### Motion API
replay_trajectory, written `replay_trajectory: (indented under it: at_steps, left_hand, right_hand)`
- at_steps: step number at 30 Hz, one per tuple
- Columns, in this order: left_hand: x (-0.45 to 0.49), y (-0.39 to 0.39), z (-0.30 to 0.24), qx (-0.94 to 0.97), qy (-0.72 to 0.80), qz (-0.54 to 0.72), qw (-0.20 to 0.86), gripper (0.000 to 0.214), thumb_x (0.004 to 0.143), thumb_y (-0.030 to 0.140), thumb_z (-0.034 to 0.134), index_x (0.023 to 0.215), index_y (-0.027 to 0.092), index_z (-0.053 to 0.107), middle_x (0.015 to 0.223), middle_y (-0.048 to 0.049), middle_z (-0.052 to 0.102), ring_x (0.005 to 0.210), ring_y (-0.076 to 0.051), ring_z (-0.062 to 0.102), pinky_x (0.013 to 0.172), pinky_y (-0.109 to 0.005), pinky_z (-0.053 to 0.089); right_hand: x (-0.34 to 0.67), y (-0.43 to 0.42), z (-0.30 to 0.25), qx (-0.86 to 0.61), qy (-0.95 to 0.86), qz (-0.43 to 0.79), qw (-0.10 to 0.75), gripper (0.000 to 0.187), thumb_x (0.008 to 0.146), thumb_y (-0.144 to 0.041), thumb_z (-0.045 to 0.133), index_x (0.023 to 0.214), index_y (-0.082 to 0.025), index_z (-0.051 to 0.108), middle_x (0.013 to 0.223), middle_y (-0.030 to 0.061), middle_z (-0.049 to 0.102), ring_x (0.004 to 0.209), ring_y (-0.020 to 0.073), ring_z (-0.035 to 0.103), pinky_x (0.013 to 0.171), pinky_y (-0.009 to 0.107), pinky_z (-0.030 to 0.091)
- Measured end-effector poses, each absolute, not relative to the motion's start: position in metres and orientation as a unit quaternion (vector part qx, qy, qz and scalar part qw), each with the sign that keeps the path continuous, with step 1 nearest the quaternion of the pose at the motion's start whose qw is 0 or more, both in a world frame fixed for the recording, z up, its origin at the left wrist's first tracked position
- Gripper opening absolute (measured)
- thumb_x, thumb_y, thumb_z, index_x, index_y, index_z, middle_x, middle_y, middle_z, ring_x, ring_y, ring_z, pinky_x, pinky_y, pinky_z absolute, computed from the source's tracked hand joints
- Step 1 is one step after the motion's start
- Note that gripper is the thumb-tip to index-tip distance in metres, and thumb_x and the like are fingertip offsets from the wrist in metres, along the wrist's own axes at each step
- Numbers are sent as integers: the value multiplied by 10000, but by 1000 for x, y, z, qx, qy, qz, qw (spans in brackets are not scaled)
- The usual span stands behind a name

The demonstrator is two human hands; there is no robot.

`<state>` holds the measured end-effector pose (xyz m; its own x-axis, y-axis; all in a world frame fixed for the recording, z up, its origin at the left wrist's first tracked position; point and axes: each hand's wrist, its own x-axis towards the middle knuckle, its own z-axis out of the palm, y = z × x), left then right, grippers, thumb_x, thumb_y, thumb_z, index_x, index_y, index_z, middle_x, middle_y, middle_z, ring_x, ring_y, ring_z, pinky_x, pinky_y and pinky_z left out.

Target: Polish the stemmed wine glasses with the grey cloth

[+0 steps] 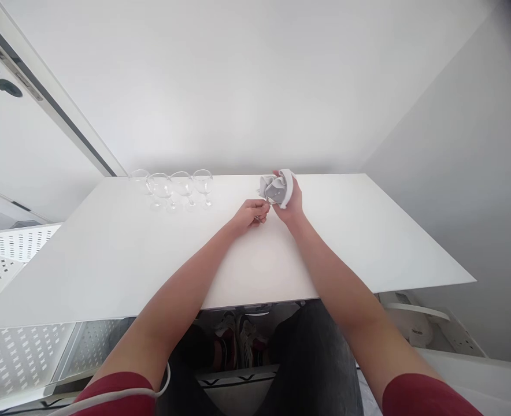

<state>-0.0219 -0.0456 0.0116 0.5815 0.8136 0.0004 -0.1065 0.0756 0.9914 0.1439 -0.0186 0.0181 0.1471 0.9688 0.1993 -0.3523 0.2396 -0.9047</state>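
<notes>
Left hand (251,214) pinches a glass (276,193) at its stem; right hand (295,203), fingers curled, grips a cloth (287,186).

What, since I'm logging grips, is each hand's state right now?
Left hand: closed, apparently holding a wine glass by its stem end.
Right hand: closed around a light-gray cloth.
</notes>
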Motion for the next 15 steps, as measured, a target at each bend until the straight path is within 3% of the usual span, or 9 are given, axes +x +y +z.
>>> replay_trajectory:
  at_steps: [4,7,11,15]
  left_hand:
    - [-14,-45,5,586,372,408,593,130,731,234,674,725,192,552,657,-5,524,580,-131,553,472,-251,286]
    - [-11,-45,1,669,382,438,463,57,749,166,600,720,190,556,633,6,548,590,-138,584,563,-276,405]
    - [-14,-48,3,727,382,421,385,219,805,235,598,641,201,458,565,33,443,543,-125,532,560,-272,381]
    - [-15,-52,11,663,371,379,529,282,840,372,632,660,199,499,573,18,466,549,-128,531,510,-252,322]
  right_hand:
    - [129,-37,25,-456,-523,289,659,608,729,-569,825,1233,-293,625,1203,53,668,1076,236,639,911,398,569]
    - [130,-44,31,-470,-552,210,656,617,715,-530,843,1246,-295,632,1222,56,672,1084,239,626,948,409,554]
    - [145,-31,28,-440,-464,365,677,441,755,-576,786,1030,-252,669,971,35,688,862,201,650,752,353,578]
    - [152,-15,19,-387,-405,521,643,472,764,-672,709,939,-238,649,861,32,664,770,206,644,613,340,552]
